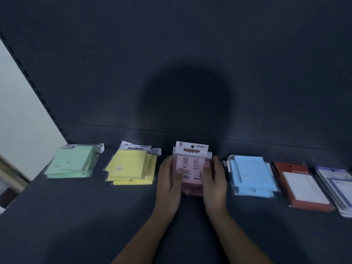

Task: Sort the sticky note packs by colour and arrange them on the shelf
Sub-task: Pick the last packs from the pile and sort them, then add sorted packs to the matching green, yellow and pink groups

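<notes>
A stack of pink sticky note packs lies in the middle of the dark shelf, its top pack showing a white "STICKY NOTE" header. My left hand grips the stack's left side, thumb on top. My right hand grips its right side the same way. To the left lie a yellow stack and, further left, a green stack. A blue stack lies to the right.
Right of the blue stack lie a red-framed pack with white notes and several pale purple packs at the right edge. The shelf's dark back panel rises behind the row. A slotted upright bounds the left.
</notes>
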A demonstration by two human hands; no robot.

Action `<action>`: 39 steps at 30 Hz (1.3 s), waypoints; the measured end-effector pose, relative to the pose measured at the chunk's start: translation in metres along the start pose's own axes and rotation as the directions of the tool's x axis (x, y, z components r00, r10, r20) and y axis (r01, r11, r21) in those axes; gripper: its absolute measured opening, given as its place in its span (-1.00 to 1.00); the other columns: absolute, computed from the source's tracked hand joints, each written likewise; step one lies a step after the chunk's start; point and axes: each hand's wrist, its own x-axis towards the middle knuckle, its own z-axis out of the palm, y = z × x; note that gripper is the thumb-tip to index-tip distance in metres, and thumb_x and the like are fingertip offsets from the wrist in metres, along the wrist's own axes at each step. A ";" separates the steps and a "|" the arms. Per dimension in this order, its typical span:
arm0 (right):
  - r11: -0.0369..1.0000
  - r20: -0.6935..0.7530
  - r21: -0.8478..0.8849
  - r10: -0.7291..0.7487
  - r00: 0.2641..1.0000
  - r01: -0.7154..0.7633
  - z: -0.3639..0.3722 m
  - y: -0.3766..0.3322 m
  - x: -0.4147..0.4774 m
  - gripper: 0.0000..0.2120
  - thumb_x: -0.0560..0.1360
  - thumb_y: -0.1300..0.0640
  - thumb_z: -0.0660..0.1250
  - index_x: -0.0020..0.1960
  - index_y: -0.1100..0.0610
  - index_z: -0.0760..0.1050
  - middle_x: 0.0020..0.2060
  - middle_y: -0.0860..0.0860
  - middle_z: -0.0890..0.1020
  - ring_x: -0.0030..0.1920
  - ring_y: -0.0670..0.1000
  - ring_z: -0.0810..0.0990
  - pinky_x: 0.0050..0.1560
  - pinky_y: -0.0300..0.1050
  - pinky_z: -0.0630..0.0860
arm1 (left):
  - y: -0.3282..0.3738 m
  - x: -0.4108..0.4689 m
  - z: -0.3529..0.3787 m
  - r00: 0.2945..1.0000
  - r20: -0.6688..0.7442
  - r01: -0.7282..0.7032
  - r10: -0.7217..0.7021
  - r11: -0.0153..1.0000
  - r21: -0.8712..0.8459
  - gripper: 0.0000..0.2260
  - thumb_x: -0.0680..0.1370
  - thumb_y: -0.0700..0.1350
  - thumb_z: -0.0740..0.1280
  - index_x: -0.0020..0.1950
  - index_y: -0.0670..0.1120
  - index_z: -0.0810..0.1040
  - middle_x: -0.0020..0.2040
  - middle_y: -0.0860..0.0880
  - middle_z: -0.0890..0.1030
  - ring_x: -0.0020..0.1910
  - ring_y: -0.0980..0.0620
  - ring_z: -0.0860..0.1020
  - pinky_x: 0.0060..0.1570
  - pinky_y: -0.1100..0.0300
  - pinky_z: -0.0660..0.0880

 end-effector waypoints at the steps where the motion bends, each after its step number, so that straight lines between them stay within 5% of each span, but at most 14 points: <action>1: 0.999 -0.021 0.024 0.021 1.000 -0.021 0.000 0.000 0.002 -0.68 0.60 0.16 0.16 0.34 0.02 0.35 0.08 -0.24 0.47 0.10 -0.34 0.45 0.16 -0.43 0.33 | 0.000 0.001 0.001 1.000 -0.002 0.003 -0.003 1.000 -0.020 -0.67 0.54 -0.05 0.18 0.30 0.14 0.30 0.24 0.17 0.41 0.25 0.28 0.37 0.25 0.35 0.31; 6: 0.999 -0.013 -0.030 -0.029 0.999 0.029 0.007 0.005 0.006 -0.74 0.59 0.13 0.18 0.26 0.01 0.43 0.02 -0.35 0.45 0.08 -0.41 0.44 0.03 -0.61 0.28 | -0.011 0.003 0.002 0.999 0.011 0.030 -0.030 0.999 -0.013 -0.52 0.50 -0.05 0.20 0.40 -0.17 0.31 0.35 -0.07 0.39 0.36 0.02 0.34 0.38 0.00 0.27; 10: 0.998 -0.032 -0.048 -0.033 0.999 0.031 0.005 0.003 0.004 -0.74 0.59 0.13 0.18 0.26 0.07 0.46 0.08 -0.21 0.51 0.13 -0.32 0.45 0.22 -0.34 0.35 | -0.005 -0.001 0.001 0.998 -0.046 0.035 -0.035 0.999 0.007 -0.53 0.51 -0.04 0.17 0.40 -0.15 0.31 0.39 -0.06 0.35 0.40 0.02 0.30 0.41 0.13 0.20; 14: 0.998 -0.043 0.028 0.053 0.998 -0.052 -0.002 -0.009 -0.008 -0.64 0.59 0.13 0.18 0.37 0.14 0.31 0.27 -0.02 0.47 0.28 -0.11 0.43 0.35 -0.11 0.35 | 0.001 -0.007 -0.001 0.986 -0.017 -0.166 0.168 0.983 0.084 -0.59 0.53 -0.12 0.17 0.36 -0.20 0.37 0.38 -0.11 0.37 0.41 0.02 0.27 0.42 0.19 0.18; 19: 0.996 0.034 -0.011 0.084 0.996 -0.084 -0.038 -0.024 -0.041 -0.54 0.58 0.14 0.19 0.45 0.12 0.19 0.38 -0.07 0.33 0.37 -0.20 0.28 0.38 -0.35 0.17 | 0.020 -0.018 0.022 0.921 0.122 -0.386 0.370 0.907 0.167 -0.60 0.47 -0.12 0.12 0.21 -0.29 0.47 0.26 -0.13 0.45 0.37 -0.06 0.28 0.41 0.05 0.13; 23: 0.997 0.084 0.069 -0.021 0.996 0.015 -0.111 -0.047 -0.051 -0.73 0.56 0.27 0.22 0.17 -0.03 0.42 0.05 -0.14 0.58 0.09 -0.30 0.52 0.13 -0.44 0.38 | 0.062 -0.035 0.079 0.890 0.209 -0.432 0.405 0.896 0.104 -0.67 0.44 -0.19 0.18 0.17 -0.19 0.50 0.19 0.04 0.45 0.29 0.10 0.32 0.35 0.21 0.17; 29: 0.999 -0.177 0.051 -0.009 0.984 0.018 -0.272 -0.045 -0.063 -0.80 0.55 0.35 0.20 -0.01 0.10 0.51 -0.12 0.02 0.64 -0.04 -0.08 0.61 0.07 -0.26 0.48 | 0.122 -0.088 0.193 0.817 0.375 -0.480 0.439 0.877 0.019 -0.74 0.38 -0.27 0.27 0.05 -0.16 0.54 0.00 0.08 0.51 0.05 0.05 0.45 0.11 0.13 0.33; 33: 1.000 -0.354 0.009 0.022 0.935 -0.020 -0.386 -0.027 -0.080 -0.82 0.55 0.34 0.22 -0.07 0.11 0.53 -0.19 0.01 0.63 -0.08 -0.05 0.61 0.04 -0.24 0.51 | 0.142 -0.136 0.274 0.760 0.532 -0.473 0.372 0.879 0.060 -0.76 0.44 -0.29 0.36 0.09 -0.15 0.55 0.05 -0.03 0.56 0.13 -0.07 0.46 0.16 0.00 0.37; 39: 0.994 -0.534 -0.098 -0.018 0.845 -0.041 -0.526 -0.008 -0.109 -0.77 0.54 0.34 0.23 -0.11 0.06 0.55 -0.21 -0.07 0.65 -0.13 -0.16 0.62 -0.07 -0.38 0.49 | 0.165 -0.191 0.375 0.706 0.625 -0.478 0.333 0.875 0.074 -0.80 0.53 -0.12 0.32 0.14 -0.11 0.54 0.15 0.00 0.53 0.31 -0.03 0.35 0.31 0.08 0.23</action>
